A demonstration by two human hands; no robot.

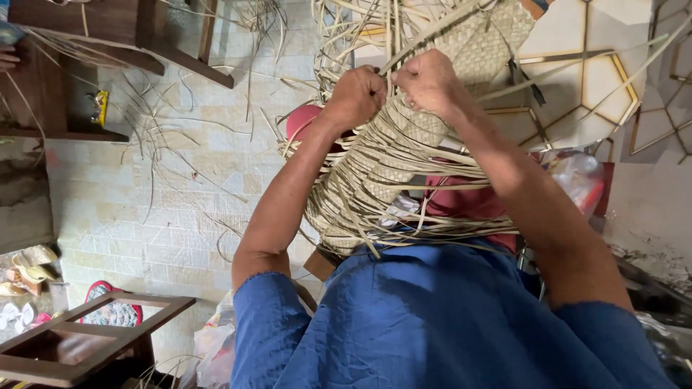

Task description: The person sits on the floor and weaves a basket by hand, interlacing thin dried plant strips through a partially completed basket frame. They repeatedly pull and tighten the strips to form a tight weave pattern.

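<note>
**A:** While we scan from the left, what sits there?

**B:** A dark wooden stool [86,338] low at the left edge, with slippers [32,265] beside it on the pale tiled floor [144,209]. Loose dried strips [166,137] lie scattered over the tiles, and a wooden bench [122,32] runs across the top corner.

**A:** And the left hand?

**B:** The left hand [358,94] is curled shut in a fist around a few flat strips at the upper part of the half-woven basket [404,151]. The basket stands in the middle of the view, held up in front of the person's blue shirt [432,324], its unwoven strip ends fanning out on all sides.

**A:** The right hand?

**B:** The right hand [429,83] is just beside the left, nearly touching it, closed tight too, pinching strips at the same spot on the weave.

**A:** Which step would you say this is?

**B:** I judge it to be mid-weave: both fists seem to be pulling a crossing snug. The next move would call for keeping one strip taut while another is threaded over or under it, without slackening the rows below.

**A:** Further right?

**B:** A plastic bag [577,176], and a wall with gold hexagon lines [591,79].
</note>
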